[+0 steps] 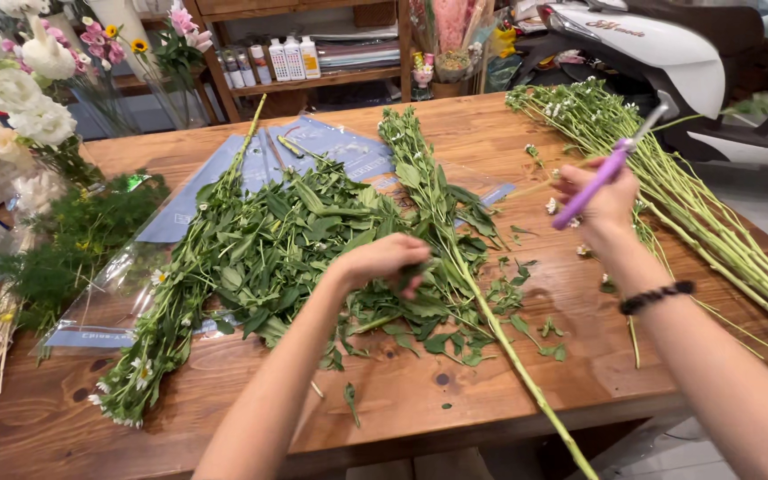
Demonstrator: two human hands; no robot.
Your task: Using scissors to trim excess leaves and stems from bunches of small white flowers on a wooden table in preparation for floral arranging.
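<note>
My left hand (386,259) reaches into a heap of green leafy stems (268,249) on the wooden table (402,391), fingers curled around leaves beside one long stem (491,320) that runs toward the table's front edge. My right hand (602,200) is raised over the table's right part, closed on a purple-handled cutting tool (611,169) whose metal tip points up and right. Below that hand lie small white flower heads and loose leaves.
A bundle of stripped thin green stems (695,204) lies along the right side. Clear and blue wrapping sheets (313,147) sit under the greens. White and pink flowers (20,98) stand at far left, feathery greens (64,240) below them. Shelves with bottles (291,58) stand behind.
</note>
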